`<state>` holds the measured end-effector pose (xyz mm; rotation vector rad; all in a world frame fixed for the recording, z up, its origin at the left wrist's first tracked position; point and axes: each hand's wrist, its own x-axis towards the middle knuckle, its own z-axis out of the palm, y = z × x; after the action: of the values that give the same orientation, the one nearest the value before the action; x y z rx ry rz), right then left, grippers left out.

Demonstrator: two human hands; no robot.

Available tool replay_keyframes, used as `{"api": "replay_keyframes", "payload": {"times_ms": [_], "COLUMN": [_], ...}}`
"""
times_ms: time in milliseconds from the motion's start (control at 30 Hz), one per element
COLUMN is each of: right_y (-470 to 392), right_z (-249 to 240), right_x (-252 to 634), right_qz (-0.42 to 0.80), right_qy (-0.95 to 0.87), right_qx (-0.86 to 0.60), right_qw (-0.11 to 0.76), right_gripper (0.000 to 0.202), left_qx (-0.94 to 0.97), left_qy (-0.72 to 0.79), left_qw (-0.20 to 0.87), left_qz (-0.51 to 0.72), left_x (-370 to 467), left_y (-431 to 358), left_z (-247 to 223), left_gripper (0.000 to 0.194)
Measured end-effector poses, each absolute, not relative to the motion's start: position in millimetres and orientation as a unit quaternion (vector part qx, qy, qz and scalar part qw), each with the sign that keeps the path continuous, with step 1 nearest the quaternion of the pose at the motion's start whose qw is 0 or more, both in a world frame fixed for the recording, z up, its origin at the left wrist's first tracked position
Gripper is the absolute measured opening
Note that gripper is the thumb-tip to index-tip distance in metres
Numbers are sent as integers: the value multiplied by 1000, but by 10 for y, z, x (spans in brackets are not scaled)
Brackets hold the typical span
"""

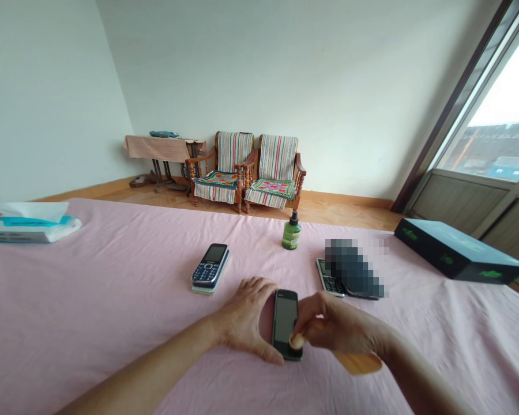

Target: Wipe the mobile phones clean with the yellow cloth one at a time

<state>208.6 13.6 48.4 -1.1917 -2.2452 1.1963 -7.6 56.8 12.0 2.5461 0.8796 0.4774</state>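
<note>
The phone point(286, 320) is lying face up on the pink cloth point(125, 328), between the 2 hands. The left hand point(247, 320) is resting beside it, thumb and index finger spreading wide apart: the thumb is reaching its lower left corner, the index finger its upper left corner, and the other fingers are lying close together. The right hand point(341, 323) is leaning over the phone's lower right part, fingers curling and pinching a tan tool point(360, 363); its wide end is showing below the palm. Just how each fingertip is gripping, I cannot tell.

Ahead of the left hand, a blue keypad phone point(209, 266) is lying on a small stack. Beyond the right hand, a silver phone point(330, 283) is lying partly under a dark, pixelated item point(357, 274). A green bottle point(291, 234) is standing upright farther off, near the cloth's far edge. A black box point(458, 248) is sitting at the right, a tissue pack point(34, 226) at the far left. Behind, 2 chairs point(246, 170) are standing by the wall.
</note>
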Motion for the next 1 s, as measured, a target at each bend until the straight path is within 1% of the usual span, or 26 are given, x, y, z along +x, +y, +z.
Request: {"api": "replay_keyframes", "payload": {"times_ms": [67, 133, 233, 333, 400, 467, 667, 867, 1000], "right_y": [178, 227, 259, 239, 225, 224, 265, 275, 273], "right_z": [432, 352, 255, 239, 256, 273, 271, 259, 264], "right_x": [2068, 2044, 1971, 1853, 1790, 1778, 1951, 1957, 1958], "right_qz": [342, 245, 135, 55, 38, 36, 25, 34, 46], "right_qy": [-786, -782, -801, -819, -827, -829, -796, -798, -792], "right_qx": [-458, -510, -541, -537, -529, -526, -575, -570, -578], "right_qw": [235, 262, 220, 192, 188, 186, 189, 191, 190], "right_gripper": [23, 27, 29, 24, 21, 21, 31, 26, 29], "left_qx": [909, 908, 907, 908, 907, 905, 898, 894, 893], "left_qy": [321, 325, 326, 323, 323, 329, 344, 353, 355], "left_qw": [202, 202, 199, 196, 195, 197, 207, 210, 212], "left_qz": [172, 171, 176, 182, 185, 186, 178, 179, 178], "left_x": [-80, -82, -76, -62, -51, -44, -37, -32, -35], "left_y": [562, 558, 555, 548, 536, 522, 498, 515, 509], "left_z": [111, 104, 100, 105, 112, 121, 139, 123, 131], "left_gripper": [97, 99, 98, 91, 86, 84, 94, 96, 97]}}
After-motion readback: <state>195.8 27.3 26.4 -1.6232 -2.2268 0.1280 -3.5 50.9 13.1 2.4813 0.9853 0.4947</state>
